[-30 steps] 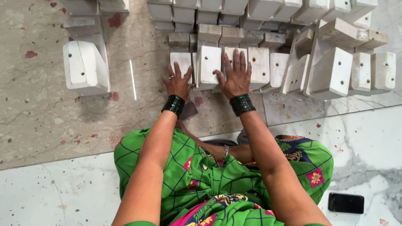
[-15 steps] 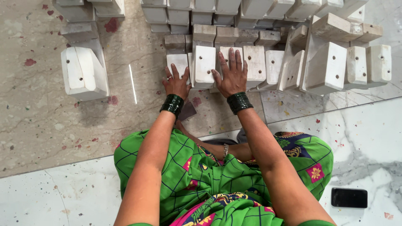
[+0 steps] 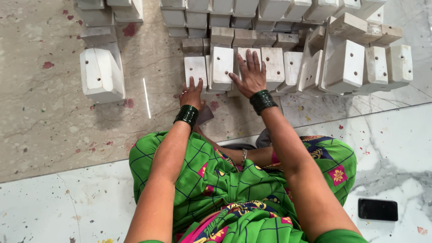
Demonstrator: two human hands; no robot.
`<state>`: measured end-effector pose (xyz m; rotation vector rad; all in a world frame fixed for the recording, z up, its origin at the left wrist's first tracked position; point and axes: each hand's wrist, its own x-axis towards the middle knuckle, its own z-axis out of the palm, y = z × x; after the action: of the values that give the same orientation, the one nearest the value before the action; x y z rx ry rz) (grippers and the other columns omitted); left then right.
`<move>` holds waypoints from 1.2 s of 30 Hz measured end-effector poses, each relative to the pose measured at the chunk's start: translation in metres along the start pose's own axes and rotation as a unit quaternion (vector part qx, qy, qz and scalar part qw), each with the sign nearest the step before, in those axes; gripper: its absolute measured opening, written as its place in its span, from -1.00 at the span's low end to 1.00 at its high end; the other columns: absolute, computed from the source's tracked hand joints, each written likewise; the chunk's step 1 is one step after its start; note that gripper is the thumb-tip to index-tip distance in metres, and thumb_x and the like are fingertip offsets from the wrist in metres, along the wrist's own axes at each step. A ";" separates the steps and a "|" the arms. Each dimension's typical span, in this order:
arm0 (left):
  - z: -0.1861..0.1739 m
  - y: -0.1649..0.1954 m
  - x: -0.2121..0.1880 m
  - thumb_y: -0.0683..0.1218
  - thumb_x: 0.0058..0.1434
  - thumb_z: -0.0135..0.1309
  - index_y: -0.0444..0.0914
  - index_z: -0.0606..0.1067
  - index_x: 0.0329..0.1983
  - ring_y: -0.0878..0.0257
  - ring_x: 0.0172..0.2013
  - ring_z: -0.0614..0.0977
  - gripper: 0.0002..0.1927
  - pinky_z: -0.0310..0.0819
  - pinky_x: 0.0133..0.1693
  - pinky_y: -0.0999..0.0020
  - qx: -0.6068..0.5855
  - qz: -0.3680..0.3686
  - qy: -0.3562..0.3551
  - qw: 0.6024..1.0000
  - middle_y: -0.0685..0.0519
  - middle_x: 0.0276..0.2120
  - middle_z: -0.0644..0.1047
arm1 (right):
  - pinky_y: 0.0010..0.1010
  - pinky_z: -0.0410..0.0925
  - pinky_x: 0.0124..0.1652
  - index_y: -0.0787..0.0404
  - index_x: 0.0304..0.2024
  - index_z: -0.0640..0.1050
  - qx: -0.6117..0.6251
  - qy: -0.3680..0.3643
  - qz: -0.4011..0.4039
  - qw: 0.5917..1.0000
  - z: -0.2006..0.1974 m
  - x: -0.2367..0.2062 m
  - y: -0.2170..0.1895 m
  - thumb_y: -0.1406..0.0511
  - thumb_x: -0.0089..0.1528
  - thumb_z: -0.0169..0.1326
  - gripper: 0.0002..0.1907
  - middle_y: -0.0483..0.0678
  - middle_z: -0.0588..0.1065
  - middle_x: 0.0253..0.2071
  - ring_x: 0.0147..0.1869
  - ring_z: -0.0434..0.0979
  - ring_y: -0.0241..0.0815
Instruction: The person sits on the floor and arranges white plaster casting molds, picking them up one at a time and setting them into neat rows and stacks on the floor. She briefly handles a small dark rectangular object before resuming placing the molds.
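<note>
Head view: a person is sitting on the floor, working at a row of white blocks.
White block (image 3: 249,67): standing in the row, under the right hand.
Right hand (image 3: 250,76): lying flat and open on it, as before.
Left hand (image 3: 192,93): fingers loose, touching the small block (image 3: 195,69).
Change: almost nothing is moving; hands are staying put.
Black phone (image 3: 377,209): lying far off by the knee.

Stone blocks (image 3: 274,45) stand in rows along the floor's (image 3: 45,135) far edge; one block (image 3: 101,74) lies apart to their left; a phone (image 3: 378,209) lies near the right edge.
</note>
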<state>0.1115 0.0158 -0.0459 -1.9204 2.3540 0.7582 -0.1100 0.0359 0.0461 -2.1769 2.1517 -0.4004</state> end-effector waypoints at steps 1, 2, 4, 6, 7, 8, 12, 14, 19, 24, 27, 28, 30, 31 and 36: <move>0.000 -0.002 -0.003 0.10 0.12 0.29 0.19 -0.07 0.57 -0.10 0.51 -0.06 0.05 0.06 0.35 -0.22 0.008 0.003 -0.006 1.000 0.11 0.58 -0.22 | 0.21 -0.30 0.46 -0.05 0.57 0.02 0.029 -0.020 0.003 0.999 -0.004 -0.002 0.003 -0.26 0.33 -0.10 -0.10 0.08 -0.19 0.62 0.68 -0.32 0.10; -0.002 -0.005 -0.005 0.11 0.12 0.29 0.17 -0.09 0.58 -0.06 0.52 -0.08 0.06 0.03 0.35 -0.24 0.017 0.007 -0.013 1.000 0.13 0.58 -0.22 | 0.22 -0.35 0.46 -0.03 0.58 -0.02 0.059 -0.039 0.008 0.997 -0.007 -0.006 0.006 -0.25 0.32 -0.11 -0.07 0.08 -0.23 0.63 0.68 -0.36 0.09; -0.003 -0.009 -0.006 0.14 0.14 0.27 0.12 -0.11 0.58 0.00 0.53 -0.11 0.07 -0.05 0.36 -0.29 0.041 0.014 -0.025 0.999 0.15 0.58 -0.22 | 0.18 -0.36 0.51 0.03 0.60 -0.04 0.052 0.001 -0.018 0.998 -0.011 -0.023 0.019 -0.26 0.33 -0.08 -0.02 0.08 -0.24 0.65 0.71 -0.38 0.10; -0.005 -0.011 -0.006 0.17 0.16 0.25 0.09 -0.12 0.58 0.04 0.54 -0.14 0.06 -0.14 0.38 -0.35 0.069 0.022 -0.036 0.997 0.16 0.58 -0.21 | 0.14 -0.36 0.54 0.09 0.61 -0.05 0.044 0.035 -0.031 0.998 -0.020 -0.048 0.038 -0.26 0.33 -0.06 0.01 0.10 -0.24 0.66 0.72 -0.39 0.11; -0.004 -0.011 -0.005 0.18 0.16 0.25 0.07 -0.12 0.58 0.04 0.54 -0.14 0.06 -0.16 0.38 -0.35 0.070 0.025 -0.034 0.997 0.14 0.58 -0.20 | 0.13 -0.37 0.54 0.11 0.62 -0.05 0.040 0.051 -0.034 0.997 -0.026 -0.061 0.049 -0.25 0.34 -0.05 0.02 0.11 -0.24 0.66 0.72 -0.39 0.11; -0.004 -0.011 -0.004 0.19 0.16 0.25 0.05 -0.11 0.58 0.04 0.54 -0.14 0.06 -0.17 0.38 -0.35 0.071 0.029 -0.032 0.997 0.12 0.57 -0.19 | 0.11 -0.37 0.55 0.13 0.62 -0.06 0.036 0.068 -0.036 0.996 -0.033 -0.071 0.061 -0.25 0.34 -0.04 0.03 0.13 -0.24 0.66 0.72 -0.39 0.12; -0.002 -0.011 0.000 0.15 0.14 0.26 0.02 -0.11 0.59 0.04 0.54 -0.12 0.08 -0.14 0.38 -0.33 0.094 0.039 -0.041 0.994 0.09 0.58 -0.18 | 0.07 -0.24 0.59 0.13 0.63 -0.08 0.009 0.185 -0.023 0.982 -0.074 -0.107 0.115 -0.21 0.41 -0.01 0.00 0.13 -0.22 0.67 0.73 -0.35 0.10; 0.000 -0.015 0.001 0.16 0.15 0.26 0.02 -0.11 0.59 0.03 0.53 -0.11 0.07 -0.11 0.37 -0.30 0.086 0.050 -0.040 0.994 0.08 0.58 -0.17 | 0.02 -0.17 0.61 0.09 0.65 -0.08 0.044 0.255 -0.019 0.966 -0.088 -0.117 0.136 -0.18 0.47 -0.02 -0.06 0.09 -0.22 0.69 0.73 -0.34 0.07; 0.007 -0.023 0.002 0.11 0.14 0.26 0.01 -0.09 0.59 0.01 0.54 -0.08 0.06 -0.02 0.38 -0.16 0.084 0.073 -0.014 0.994 0.04 0.58 -0.14 | -0.05 -0.03 0.58 -0.11 0.61 0.08 0.062 0.351 0.007 0.934 -0.094 -0.120 0.182 -0.16 0.40 -0.12 -0.20 -0.11 -0.01 0.69 0.75 -0.13 -0.06; 0.012 -0.024 0.002 0.06 0.15 0.26 0.02 -0.10 0.60 0.01 0.53 -0.08 0.06 0.00 0.39 -0.08 0.090 0.079 -0.005 0.993 0.04 0.58 -0.14 | 0.15 -0.13 0.57 0.02 0.66 0.03 -0.020 0.336 0.225 0.914 -0.101 -0.113 0.264 -0.25 0.47 -0.16 -0.12 0.21 -0.04 0.65 0.71 -0.15 0.26; 0.013 -0.024 0.003 0.05 0.11 0.28 0.02 -0.13 0.59 0.00 0.54 -0.10 0.10 0.03 0.39 -0.03 0.117 0.072 -0.024 0.990 0.05 0.59 -0.18 | 0.15 -0.13 0.54 0.13 0.64 -0.02 0.100 0.266 0.234 0.930 -0.085 -0.107 0.284 -0.27 0.44 -0.15 -0.04 0.29 -0.05 0.65 0.71 -0.10 0.32; 0.013 -0.024 0.004 0.05 0.11 0.28 0.01 -0.13 0.59 -0.01 0.53 -0.10 0.10 0.03 0.39 -0.04 0.114 0.077 -0.018 0.990 0.03 0.58 -0.18 | 0.09 -0.10 0.56 0.15 0.62 -0.05 0.124 0.255 0.227 0.932 -0.076 -0.107 0.283 -0.29 0.41 -0.10 0.00 0.24 -0.02 0.64 0.71 -0.06 0.27; 0.013 -0.025 0.002 0.06 0.13 0.28 -0.01 -0.14 0.60 -0.02 0.53 -0.10 0.10 0.03 0.39 -0.05 0.110 0.086 -0.012 0.990 0.01 0.58 -0.18 | 0.00 -0.07 0.62 0.16 0.61 -0.09 0.189 0.271 0.205 0.921 -0.065 -0.105 0.280 -0.28 0.42 -0.03 0.03 0.20 -0.01 0.66 0.74 -0.03 0.21; 0.014 -0.025 0.000 0.05 0.13 0.28 -0.01 -0.14 0.60 -0.02 0.53 -0.11 0.10 0.04 0.38 -0.05 0.108 0.084 -0.016 0.990 0.01 0.58 -0.18 | -0.03 -0.06 0.66 0.15 0.63 -0.09 0.229 0.300 0.188 0.907 -0.065 -0.103 0.279 -0.26 0.45 0.00 0.02 0.20 -0.03 0.68 0.77 -0.04 0.20; 0.014 -0.023 0.000 0.04 0.12 0.28 -0.01 -0.14 0.60 -0.01 0.54 -0.12 0.11 0.07 0.38 -0.04 0.112 0.070 -0.023 0.991 0.02 0.59 -0.19 | -0.06 -0.03 0.64 0.14 0.64 -0.12 0.307 0.366 0.196 0.856 -0.067 -0.098 0.281 -0.17 0.43 0.14 0.05 0.23 -0.03 0.68 0.76 -0.05 0.19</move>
<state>0.1288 0.0177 -0.0670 -1.6483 2.4460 0.5119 -0.3984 0.1347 0.0344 -1.2835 2.2018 -1.8018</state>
